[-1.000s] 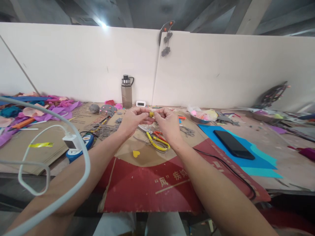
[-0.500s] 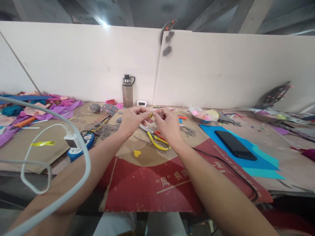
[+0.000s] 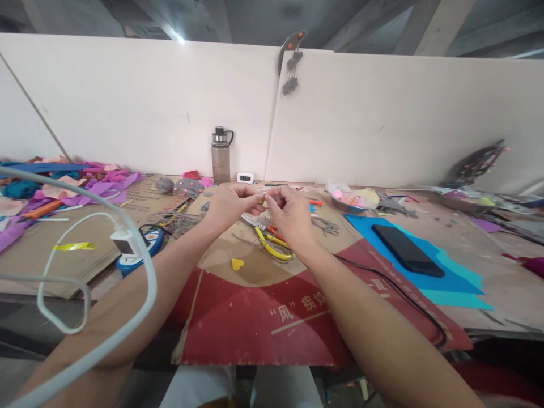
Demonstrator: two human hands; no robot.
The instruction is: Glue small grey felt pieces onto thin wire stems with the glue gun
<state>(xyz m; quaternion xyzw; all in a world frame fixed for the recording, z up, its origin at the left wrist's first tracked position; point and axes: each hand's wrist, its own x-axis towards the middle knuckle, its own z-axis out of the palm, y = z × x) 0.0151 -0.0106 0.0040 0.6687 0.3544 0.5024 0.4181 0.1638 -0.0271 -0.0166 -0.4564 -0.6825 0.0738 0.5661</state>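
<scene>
Fingertip to fingertip, my left hand [image 3: 233, 208] and my right hand [image 3: 290, 216] pinch a small yellowish piece [image 3: 261, 199] between them, above the cardboard. Its shape is too small to tell. Under my hands lie yellow-handled pliers [image 3: 272, 247], with an orange-handled tool partly covered by my right hand. Nearer to me, a yellow heart-shaped piece [image 3: 237, 264] rests flat on the red and brown cardboard [image 3: 255, 323]. Grey cord [image 3: 326, 226] lies to the right of my right hand, and more tangled grey strands [image 3: 181, 224] are left of my left hand.
A bottle [image 3: 220, 158] and a small white clock [image 3: 245, 178] stand at the back. On the right, a black phone [image 3: 407, 249] lies on blue sheets [image 3: 454, 283]. A white cable [image 3: 151, 277] loops across the left foreground. Coloured scraps [image 3: 89, 192] lie far left.
My fingers have shifted very slightly around the small piece, and less of its yellow shows. Both hands stay together in nearly the same place.
</scene>
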